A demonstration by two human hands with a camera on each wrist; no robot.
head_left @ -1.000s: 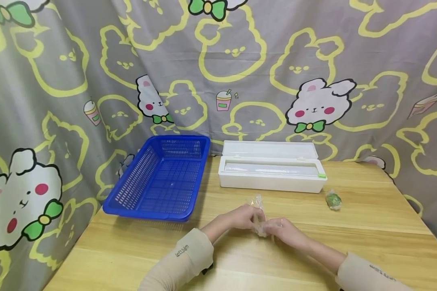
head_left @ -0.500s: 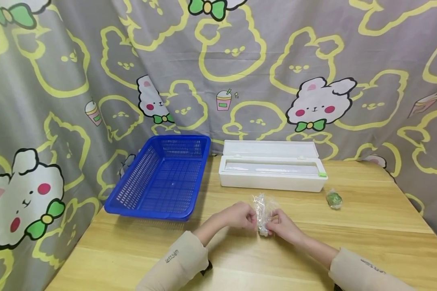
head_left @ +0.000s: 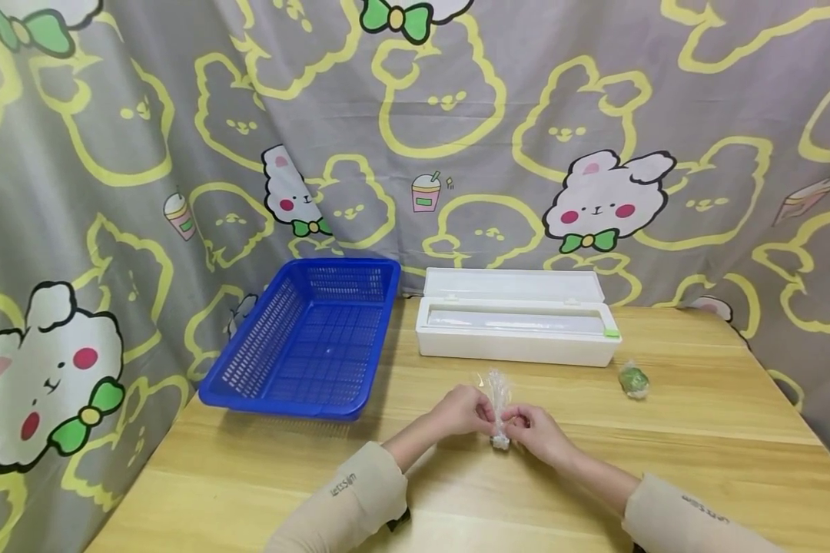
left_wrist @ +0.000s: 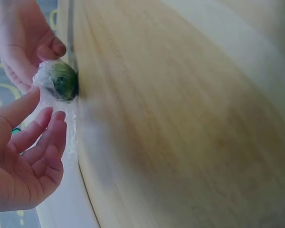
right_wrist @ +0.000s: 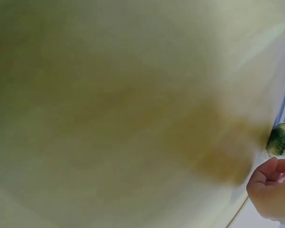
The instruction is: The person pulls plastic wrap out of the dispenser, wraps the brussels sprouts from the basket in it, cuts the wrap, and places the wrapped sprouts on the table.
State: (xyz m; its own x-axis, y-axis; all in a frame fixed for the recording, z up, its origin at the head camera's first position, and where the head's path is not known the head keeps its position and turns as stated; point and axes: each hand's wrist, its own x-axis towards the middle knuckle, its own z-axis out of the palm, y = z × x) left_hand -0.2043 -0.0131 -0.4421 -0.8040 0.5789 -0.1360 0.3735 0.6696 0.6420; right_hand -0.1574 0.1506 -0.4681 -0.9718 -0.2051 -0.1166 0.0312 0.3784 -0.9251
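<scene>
A small round green vegetable (left_wrist: 65, 81), like a Brussels sprout, stands on the table in clear plastic wrap (head_left: 499, 395). In the head view the wrap's loose part rises as a narrow bunch between the two hands. My left hand (head_left: 465, 411) pinches the bunch from the left, with fingertips close above the sprout. From the other side, my right hand (head_left: 538, 434) pinches the wrap low down. The right wrist view catches the sprout's green side at its edge, above the curled fingers. Another wrapped green sprout (head_left: 634, 381) lies to the right, apart from both hands.
A white cling film box (head_left: 519, 347) stands behind the hands, lid up, a film roll inside and a green slider at its right end. At the left is a blue plastic basket (head_left: 283, 403). A patterned curtain (head_left: 470, 253) hangs behind the wooden table (head_left: 705, 461).
The wrap was spread wider half a second ago and is now gathered into a narrow upright bunch. The left hand has moved right, closer to the right hand. Box and basket stay put.
</scene>
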